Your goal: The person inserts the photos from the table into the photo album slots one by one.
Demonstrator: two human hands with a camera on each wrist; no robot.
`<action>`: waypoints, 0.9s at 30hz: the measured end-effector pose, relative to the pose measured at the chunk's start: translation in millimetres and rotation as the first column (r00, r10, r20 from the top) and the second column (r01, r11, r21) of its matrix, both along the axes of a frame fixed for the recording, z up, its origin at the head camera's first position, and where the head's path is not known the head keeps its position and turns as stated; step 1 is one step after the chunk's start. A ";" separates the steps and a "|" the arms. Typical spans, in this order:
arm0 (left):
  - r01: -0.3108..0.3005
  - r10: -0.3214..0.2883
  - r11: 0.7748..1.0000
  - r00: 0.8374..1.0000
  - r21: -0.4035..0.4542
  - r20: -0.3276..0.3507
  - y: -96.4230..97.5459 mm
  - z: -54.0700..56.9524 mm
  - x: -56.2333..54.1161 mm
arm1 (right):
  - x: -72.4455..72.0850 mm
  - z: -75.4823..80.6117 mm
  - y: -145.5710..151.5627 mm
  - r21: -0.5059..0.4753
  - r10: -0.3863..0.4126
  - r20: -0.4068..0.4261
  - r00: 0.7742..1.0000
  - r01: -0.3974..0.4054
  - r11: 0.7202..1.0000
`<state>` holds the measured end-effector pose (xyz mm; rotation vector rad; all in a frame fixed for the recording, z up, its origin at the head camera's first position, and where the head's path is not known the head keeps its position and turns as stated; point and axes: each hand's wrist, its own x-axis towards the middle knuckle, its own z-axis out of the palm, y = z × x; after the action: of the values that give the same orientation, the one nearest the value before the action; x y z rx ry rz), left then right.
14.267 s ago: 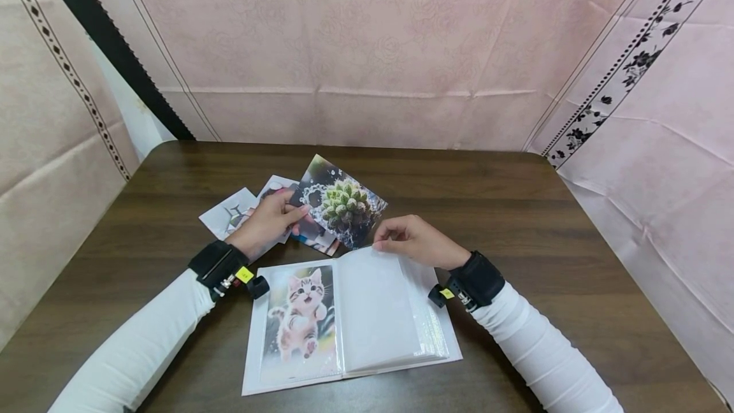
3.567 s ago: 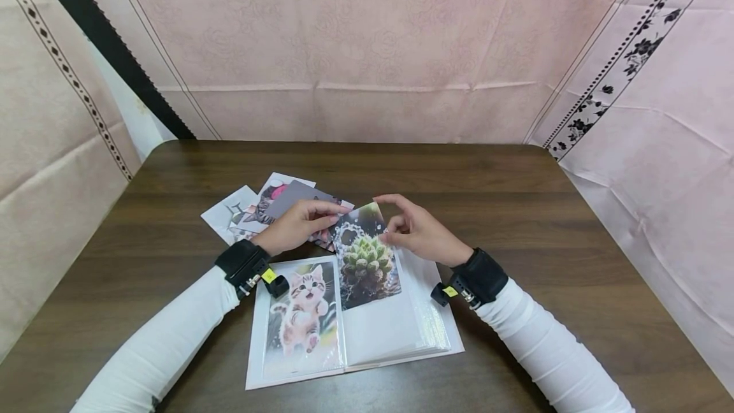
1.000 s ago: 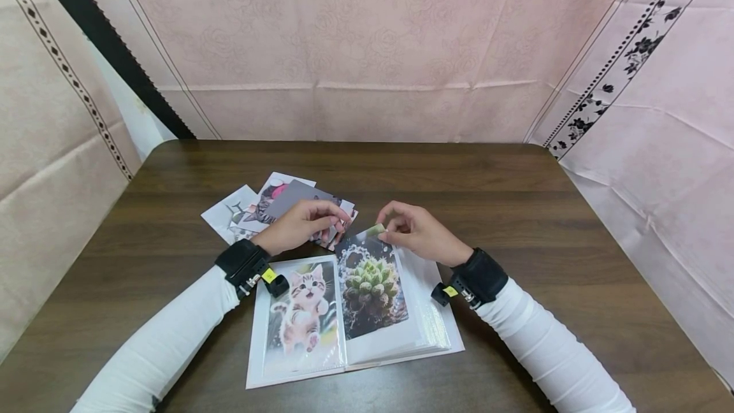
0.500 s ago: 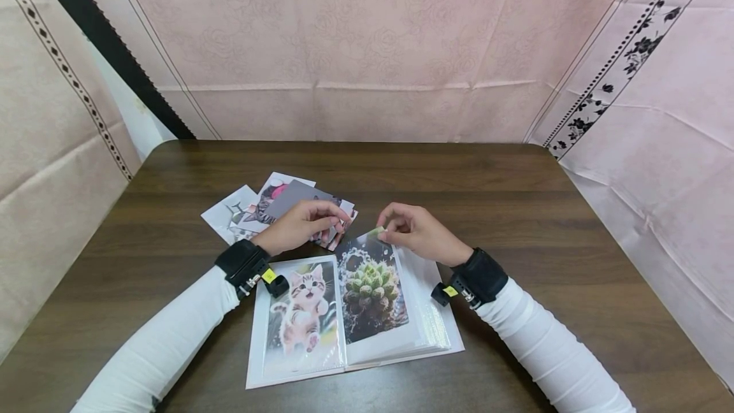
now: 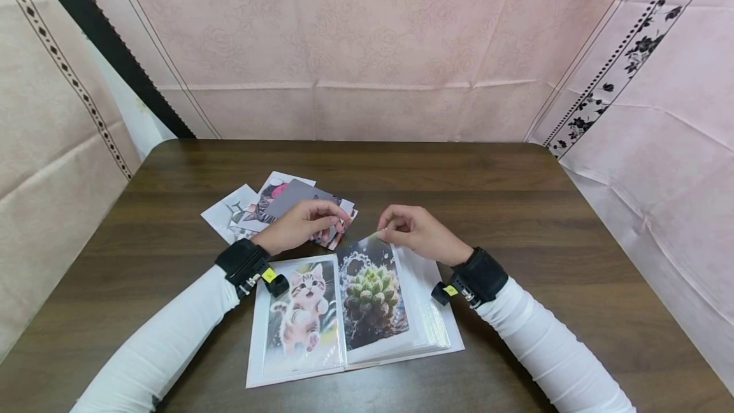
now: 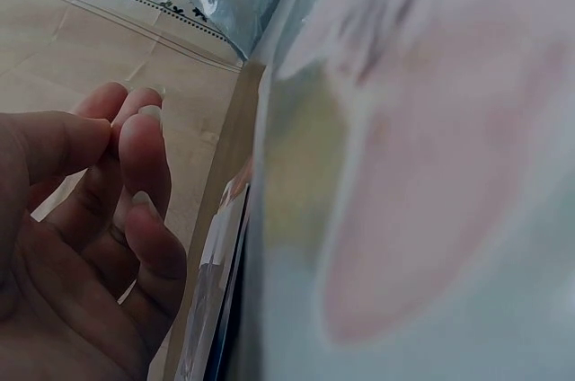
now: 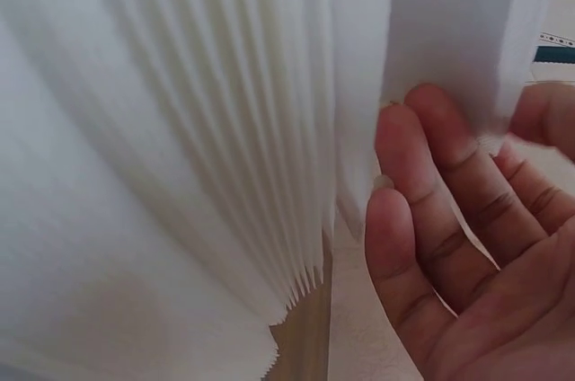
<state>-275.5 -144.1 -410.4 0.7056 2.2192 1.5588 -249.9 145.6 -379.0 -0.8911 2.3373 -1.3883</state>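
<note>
At the left, a pale cloth (image 5: 51,113) with a dark diamond-patterned border hangs, and a black strip (image 5: 109,37) slants down toward the table's far left corner. A white left sleeve (image 5: 155,343) comes in from the near edge and meets a black left wrist strap (image 5: 243,263) bearing a yellow tag. Past it, on the far side, several loose photos (image 5: 229,209) overlap on the dark wooden table (image 5: 126,273), one of them a grey card (image 5: 295,193). The left hand (image 5: 301,225) is over the right part of this spread, fingers loosely bent, its grip released; whether it touches the photos cannot be told. Nearer, the open album (image 5: 256,346) shows a kitten photo (image 5: 304,317) on its left page. The succulent photo (image 5: 373,298) is on the right page, close to the spine, with a white strip of page along its near edge; how much of it sits in the clear pocket is hard to tell. At its far right corner, the right hand (image 5: 421,231) pinches it between thumb and finger. The layered pages (image 7: 260,129) fan slightly near that hand. The right sleeve (image 5: 550,343) runs to the near right; a floral-bordered cloth (image 5: 659,177) hangs beyond.
</note>
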 end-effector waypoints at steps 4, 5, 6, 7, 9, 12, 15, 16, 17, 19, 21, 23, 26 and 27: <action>-0.001 0.001 1.000 1.000 -0.008 -0.008 -0.1 -0.5 -0.3 | 0.1 -0.8 -0.7 0.015 0.005 -0.001 1.000 -0.005 1.000; 0.000 0.000 1.000 1.000 -0.009 -0.009 -0.1 -0.6 -0.3 | 0.2 -1.0 -0.8 0.018 0.006 0.000 1.000 -0.006 1.000; -0.001 0.001 1.000 1.000 -0.010 -0.009 -0.2 -0.6 -0.2 | 0.3 -1.1 -0.9 0.019 0.007 0.000 1.000 -0.007 1.000; -0.001 0.001 1.000 1.000 -0.010 -0.009 -0.2 -0.6 -0.2 | 0.2 -1.4 -0.9 0.018 0.007 0.000 1.000 -0.007 1.000; 0.002 -0.002 1.000 1.000 -0.009 -0.011 -0.3 -1.0 -0.2 | -0.2 -2.3 -0.7 0.017 0.009 0.001 1.000 -0.009 1.000; 0.012 -0.012 1.000 1.000 -0.003 -0.018 0.0 -0.3 0.7 | 0.1 -2.1 -0.6 0.015 0.014 0.008 1.000 -0.014 1.000; 0.038 -0.038 0.999 0.999 -0.002 -0.036 1.1 1.2 2.9 | 1.3 -0.5 -1.0 0.016 0.012 0.020 1.000 -0.012 1.000; 0.049 -0.049 0.999 0.998 -0.009 -0.045 1.8 1.9 4.0 | 2.0 0.2 -1.5 0.017 0.010 0.026 1.000 -0.011 1.000; 0.059 -0.060 0.998 0.997 -0.018 -0.051 2.6 2.4 5.0 | 2.6 0.7 -2.1 0.014 0.011 0.031 0.999 -0.012 1.000; 0.080 -0.082 0.996 0.995 -0.045 -0.060 4.2 2.8 6.9 | 3.7 1.3 -3.0 0.008 0.016 0.037 0.999 -0.016 1.000; 0.090 -0.096 0.992 0.993 -0.086 -0.068 6.2 3.2 8.7 | 4.7 1.5 -4.1 -0.008 0.029 0.052 0.998 -0.029 1.000; 0.094 -0.103 0.988 0.992 -0.122 -0.075 8.0 3.6 10.2 | 5.8 1.9 -5.1 -0.030 0.048 0.069 0.996 -0.046 0.998; 0.094 -0.108 0.985 0.991 -0.147 -0.083 9.9 4.9 12.0 | 8.1 4.1 -6.3 -0.067 0.070 0.096 0.993 -0.064 0.996; 0.096 -0.108 0.985 0.991 -0.146 -0.083 10.2 5.3 12.4 | 8.8 5.0 -6.5 -0.077 0.076 0.100 0.992 -0.068 0.995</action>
<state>-263.1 -134.0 -405.1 0.8482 2.2927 1.3304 -241.1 139.1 -374.1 -0.8924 2.1694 -1.4628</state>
